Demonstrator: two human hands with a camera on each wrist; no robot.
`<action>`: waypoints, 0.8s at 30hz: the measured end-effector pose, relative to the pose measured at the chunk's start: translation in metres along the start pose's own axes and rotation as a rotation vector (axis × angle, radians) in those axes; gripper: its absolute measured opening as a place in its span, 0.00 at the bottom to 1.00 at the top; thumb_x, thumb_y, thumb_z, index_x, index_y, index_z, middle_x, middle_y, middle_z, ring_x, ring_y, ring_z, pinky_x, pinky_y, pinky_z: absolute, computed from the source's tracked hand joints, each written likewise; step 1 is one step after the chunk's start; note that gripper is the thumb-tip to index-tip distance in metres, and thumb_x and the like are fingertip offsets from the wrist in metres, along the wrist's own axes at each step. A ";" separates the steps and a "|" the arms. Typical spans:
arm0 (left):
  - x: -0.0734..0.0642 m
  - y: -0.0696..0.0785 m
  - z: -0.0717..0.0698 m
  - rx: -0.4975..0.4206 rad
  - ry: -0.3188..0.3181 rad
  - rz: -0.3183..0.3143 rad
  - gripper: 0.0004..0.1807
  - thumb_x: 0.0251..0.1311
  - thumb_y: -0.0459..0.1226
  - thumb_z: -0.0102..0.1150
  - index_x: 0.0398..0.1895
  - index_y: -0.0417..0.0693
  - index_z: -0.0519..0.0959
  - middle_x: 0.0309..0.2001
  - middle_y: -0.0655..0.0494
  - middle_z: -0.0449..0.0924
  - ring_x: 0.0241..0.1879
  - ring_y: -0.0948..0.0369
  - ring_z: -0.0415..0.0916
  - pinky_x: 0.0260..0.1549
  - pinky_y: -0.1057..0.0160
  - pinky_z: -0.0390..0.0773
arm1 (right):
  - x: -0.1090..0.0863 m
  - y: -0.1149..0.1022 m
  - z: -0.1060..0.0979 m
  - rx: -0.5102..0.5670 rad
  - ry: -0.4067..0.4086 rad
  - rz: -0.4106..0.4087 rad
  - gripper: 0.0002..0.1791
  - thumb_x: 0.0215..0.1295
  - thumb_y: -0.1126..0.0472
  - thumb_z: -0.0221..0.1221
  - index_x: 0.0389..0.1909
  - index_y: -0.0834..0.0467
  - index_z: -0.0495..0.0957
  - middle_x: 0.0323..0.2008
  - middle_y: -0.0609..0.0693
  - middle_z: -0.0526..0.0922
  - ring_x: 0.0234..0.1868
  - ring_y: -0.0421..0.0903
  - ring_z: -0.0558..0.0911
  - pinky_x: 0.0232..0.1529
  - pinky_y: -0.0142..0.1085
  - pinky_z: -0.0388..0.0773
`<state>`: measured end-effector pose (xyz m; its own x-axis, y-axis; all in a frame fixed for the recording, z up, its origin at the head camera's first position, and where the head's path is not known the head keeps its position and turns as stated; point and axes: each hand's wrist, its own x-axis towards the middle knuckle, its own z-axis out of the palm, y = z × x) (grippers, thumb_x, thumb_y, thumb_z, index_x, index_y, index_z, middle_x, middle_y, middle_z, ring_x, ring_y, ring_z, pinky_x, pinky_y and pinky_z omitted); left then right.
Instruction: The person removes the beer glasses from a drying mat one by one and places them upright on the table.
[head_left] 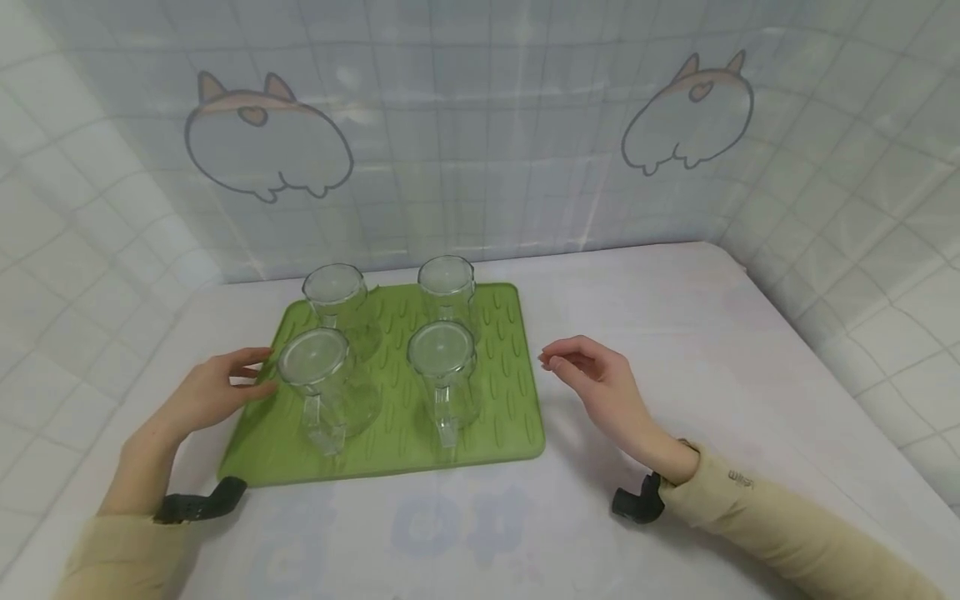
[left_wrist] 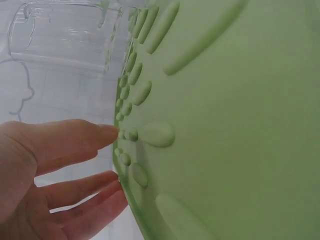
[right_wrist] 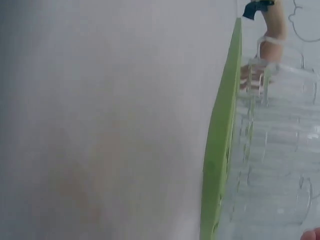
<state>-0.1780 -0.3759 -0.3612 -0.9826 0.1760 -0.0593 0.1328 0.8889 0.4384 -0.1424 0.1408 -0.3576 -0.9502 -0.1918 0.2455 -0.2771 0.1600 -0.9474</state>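
Observation:
A green ribbed mat (head_left: 510,417) lies on the table, bearing several clear glass mugs. In front stand a left mug (head_left: 315,358) and a right mug (head_left: 442,350), handles toward me; behind them are a back left mug (head_left: 335,287) and a back right mug (head_left: 447,279). My left hand (head_left: 217,387) is at the mat's left edge, thumb and fingers spread beside the front left mug. In the left wrist view its fingertips (left_wrist: 107,134) come up to the mat's rim; contact is unclear. Right of the mat, my right hand (head_left: 600,383) hovers with loosely bent fingers, holding nothing.
A pale cloth (head_left: 637,292) covers the table. Behind it hangs a checked curtain (head_left: 525,150) with cartoon animal drawings, and similar checked sheets close off both sides. Black wrist mounts (head_left: 201,502) are strapped at the cuffs.

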 end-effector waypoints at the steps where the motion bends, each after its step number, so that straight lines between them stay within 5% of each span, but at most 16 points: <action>1: 0.000 -0.001 0.000 0.002 -0.003 -0.003 0.36 0.67 0.46 0.63 0.68 0.30 0.65 0.63 0.26 0.69 0.56 0.31 0.73 0.48 0.35 0.80 | -0.001 0.000 0.003 0.004 -0.002 0.000 0.09 0.72 0.62 0.59 0.48 0.59 0.82 0.47 0.56 0.85 0.48 0.44 0.84 0.57 0.33 0.81; 13: 0.000 -0.015 0.000 -0.009 -0.018 0.025 0.31 0.62 0.29 0.61 0.68 0.30 0.66 0.59 0.25 0.73 0.57 0.30 0.71 0.47 0.37 0.82 | -0.003 -0.005 0.033 0.046 -0.065 -0.088 0.07 0.70 0.66 0.59 0.45 0.62 0.83 0.43 0.57 0.86 0.45 0.43 0.85 0.55 0.36 0.82; 24: -0.001 -0.018 -0.001 -0.021 -0.015 0.052 0.32 0.60 0.28 0.62 0.68 0.32 0.67 0.58 0.26 0.74 0.56 0.30 0.73 0.45 0.41 0.82 | -0.010 -0.008 0.060 0.111 -0.152 -0.070 0.08 0.70 0.63 0.61 0.46 0.59 0.84 0.44 0.54 0.88 0.47 0.45 0.85 0.56 0.43 0.82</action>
<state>-0.1798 -0.3927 -0.3680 -0.9723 0.2282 -0.0497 0.1805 0.8692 0.4603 -0.1221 0.0831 -0.3651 -0.8944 -0.3437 0.2862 -0.3168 0.0352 -0.9478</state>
